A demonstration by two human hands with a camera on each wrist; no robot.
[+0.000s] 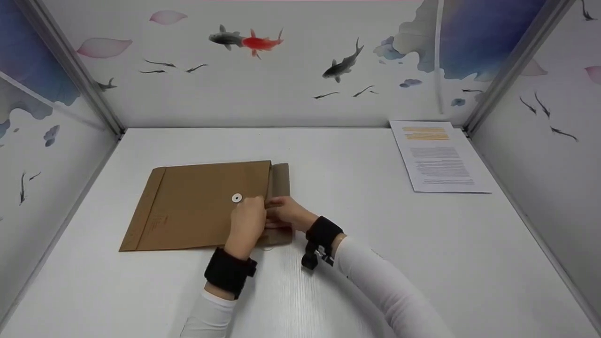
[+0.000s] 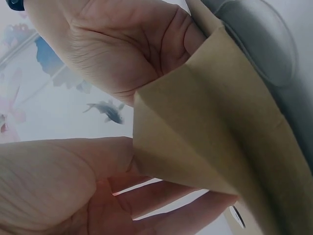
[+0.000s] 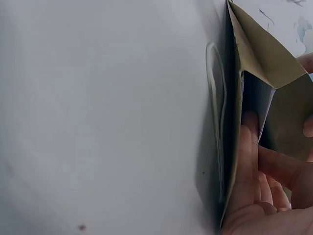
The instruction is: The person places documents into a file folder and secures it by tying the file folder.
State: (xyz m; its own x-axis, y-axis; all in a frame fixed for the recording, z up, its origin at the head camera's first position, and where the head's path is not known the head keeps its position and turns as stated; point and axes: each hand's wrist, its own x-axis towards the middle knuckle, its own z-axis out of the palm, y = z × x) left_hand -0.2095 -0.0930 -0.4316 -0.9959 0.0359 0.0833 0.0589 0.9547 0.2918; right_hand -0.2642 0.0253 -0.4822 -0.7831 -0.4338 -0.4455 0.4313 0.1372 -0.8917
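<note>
A brown paper envelope (image 1: 202, 206) with a white round button (image 1: 237, 197) lies flat, its open end and flap (image 1: 281, 176) to the right. My left hand (image 1: 248, 218) pinches the upper layer at the opening between thumb and fingers, lifting its edge (image 2: 181, 127). The right hand (image 1: 291, 213) reaches into the opening. In the right wrist view, fingers (image 3: 248, 147) of that hand lie inside the pocket, beside a pale sheet-like edge (image 3: 266, 110); whether they grip it is unclear. A thin white string (image 3: 215, 98) loops out beneath the envelope.
A stack of printed paper (image 1: 441, 159) with highlighted lines lies at the back right of the white table (image 1: 338, 155). Printed panels (image 1: 300, 84) with fish drawings enclose the back and both sides. Both wrists carry black straps (image 1: 324, 232).
</note>
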